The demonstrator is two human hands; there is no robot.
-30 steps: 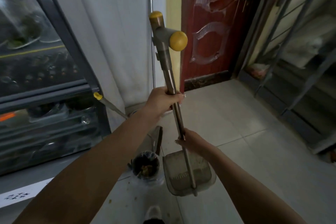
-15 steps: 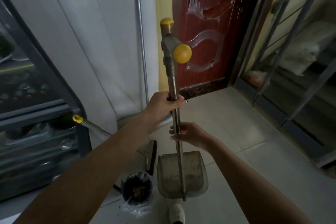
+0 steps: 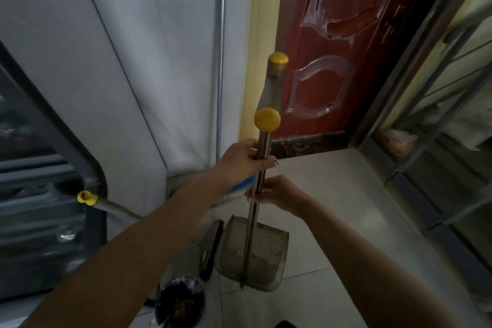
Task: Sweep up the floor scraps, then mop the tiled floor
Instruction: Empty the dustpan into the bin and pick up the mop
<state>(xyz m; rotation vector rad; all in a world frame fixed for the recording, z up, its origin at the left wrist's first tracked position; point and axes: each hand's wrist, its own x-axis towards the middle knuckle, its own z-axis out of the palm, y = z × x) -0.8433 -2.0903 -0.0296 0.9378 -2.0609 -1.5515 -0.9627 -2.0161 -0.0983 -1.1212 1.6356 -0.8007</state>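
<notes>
I hold a long-handled dustpan upright over the tiled floor (image 3: 332,194). My left hand (image 3: 239,160) grips its metal pole (image 3: 263,146) just below the yellow knobs (image 3: 267,119). My right hand (image 3: 277,192) holds the same pole a little lower. The grey dustpan scoop (image 3: 262,255) hangs at the pole's foot. A broom with a yellow-capped handle (image 3: 86,197) leans low at the left, its dark head (image 3: 211,247) standing beside the scoop. A mop with a blue-topped metal handle (image 3: 221,61) leans against the white wall.
A small bin lined with a black bag (image 3: 179,301) holding scraps stands on the floor below the scoop. A glass display cabinet (image 3: 34,194) fills the left. A dark red door (image 3: 332,48) is straight ahead, and metal shelving (image 3: 439,141) lines the right.
The view has swung left and closer to the wall. The dustpan pole has tipped more upright, and my right hand has slid up the pole nearer my left hand.
</notes>
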